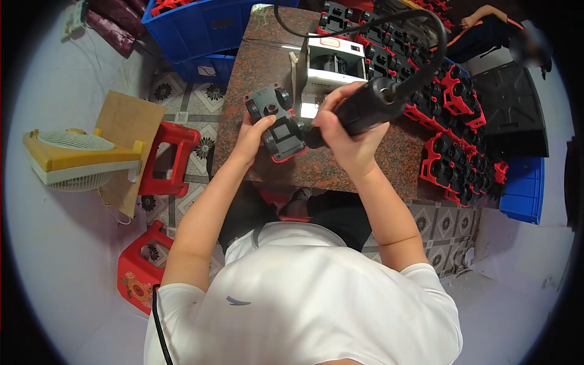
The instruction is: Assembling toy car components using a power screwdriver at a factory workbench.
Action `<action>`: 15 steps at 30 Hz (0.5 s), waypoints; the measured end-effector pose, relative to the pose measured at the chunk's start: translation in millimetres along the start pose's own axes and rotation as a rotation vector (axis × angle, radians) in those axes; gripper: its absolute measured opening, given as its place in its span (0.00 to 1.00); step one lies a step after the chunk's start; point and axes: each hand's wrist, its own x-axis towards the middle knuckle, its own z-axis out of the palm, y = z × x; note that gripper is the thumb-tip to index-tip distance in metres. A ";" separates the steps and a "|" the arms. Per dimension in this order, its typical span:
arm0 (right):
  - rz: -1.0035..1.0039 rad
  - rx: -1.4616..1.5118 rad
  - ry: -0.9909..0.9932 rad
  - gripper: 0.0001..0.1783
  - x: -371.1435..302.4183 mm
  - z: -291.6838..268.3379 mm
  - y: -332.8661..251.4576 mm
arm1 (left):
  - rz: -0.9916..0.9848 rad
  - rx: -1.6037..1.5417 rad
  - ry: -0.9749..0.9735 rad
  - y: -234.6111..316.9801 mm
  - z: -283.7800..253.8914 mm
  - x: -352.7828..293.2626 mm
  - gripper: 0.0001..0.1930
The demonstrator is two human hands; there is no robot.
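Observation:
My left hand (250,141) is closed on a toy car (281,132), its grey-black underside turned up, with black wheels and a red body edge. My right hand (354,149) wraps round a thick black electric screwdriver (370,108), whose cord loops up over the table. The tool's front end points left, close to the wheels at the car's right side; whether it touches cannot be made out. Just beyond both hands stands a white box-shaped machine (333,78) with an open front and dark parts inside.
Rows of red and black toy cars (420,100) crowd the right side of the speckled stone table (255,67). Blue crates (201,30) stand at the far left, another blue crate (524,188) at right. Red stools (173,159) and a yellow fan (79,155) are left. A co-worker's arm (483,15) shows far right.

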 end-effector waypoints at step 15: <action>0.047 -0.094 -0.061 0.17 2.3 15.2 0.4 | -0.009 -0.012 -0.011 2.2 -1.0 0.1 0.28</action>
